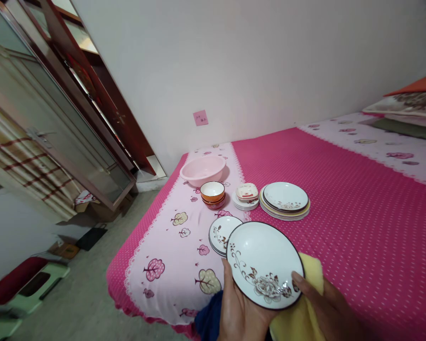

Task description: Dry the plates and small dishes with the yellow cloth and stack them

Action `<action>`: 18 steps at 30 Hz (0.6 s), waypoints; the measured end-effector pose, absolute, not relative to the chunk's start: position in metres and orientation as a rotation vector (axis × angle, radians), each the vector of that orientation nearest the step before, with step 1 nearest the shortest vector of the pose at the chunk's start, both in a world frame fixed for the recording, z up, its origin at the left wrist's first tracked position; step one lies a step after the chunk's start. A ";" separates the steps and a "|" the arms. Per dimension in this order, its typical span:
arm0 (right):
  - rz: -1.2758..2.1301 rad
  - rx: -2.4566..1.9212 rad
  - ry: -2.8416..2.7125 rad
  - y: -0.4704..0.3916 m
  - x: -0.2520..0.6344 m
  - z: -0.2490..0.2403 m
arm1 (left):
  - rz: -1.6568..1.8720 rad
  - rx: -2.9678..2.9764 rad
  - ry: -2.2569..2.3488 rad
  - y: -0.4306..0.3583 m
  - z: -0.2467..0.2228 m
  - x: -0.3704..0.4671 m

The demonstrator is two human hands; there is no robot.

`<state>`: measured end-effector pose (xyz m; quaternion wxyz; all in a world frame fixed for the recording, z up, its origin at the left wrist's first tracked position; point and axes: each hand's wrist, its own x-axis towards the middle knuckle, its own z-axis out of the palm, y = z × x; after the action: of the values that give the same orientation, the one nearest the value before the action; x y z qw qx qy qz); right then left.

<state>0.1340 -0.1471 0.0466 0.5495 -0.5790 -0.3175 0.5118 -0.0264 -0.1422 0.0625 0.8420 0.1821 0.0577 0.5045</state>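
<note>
A white plate with a dark rim and brown flowers (264,258) is held up over the bed's near part. My left hand (239,308) grips it from below, thumb at its left edge. At its right edge my right hand (323,303) pinches the rim, with a yellow cloth (310,270) between that hand and the plate. Partly hidden behind the held plate lies a stack of smaller flowered plates (222,232). Farther back are stacked orange bowls (213,194), small plates (245,205) with small square dishes (247,191) on top, and a stack of large plates (286,196).
A pink basin (203,170) stands near the wall on the bed's pink cover (341,213). Pillows (408,104) lie at the far right. At left are a glass door (57,109) and a stool with a red top (17,279) on the floor.
</note>
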 end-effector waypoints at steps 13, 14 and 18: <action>1.203 -1.386 -0.797 -0.144 0.134 0.051 | 1.058 0.348 0.162 -0.140 0.050 -0.029; 1.186 -1.401 -0.800 -0.144 0.134 0.049 | 1.057 0.347 0.160 -0.140 0.050 -0.029; 1.104 -1.451 -0.807 -0.145 0.134 0.038 | 1.052 0.338 0.157 -0.140 0.050 -0.029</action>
<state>0.1342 -0.1452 0.0375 0.5428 -0.6112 -0.3400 0.4649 -0.0292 -0.1398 0.0498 0.8484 0.1603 0.0745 0.4990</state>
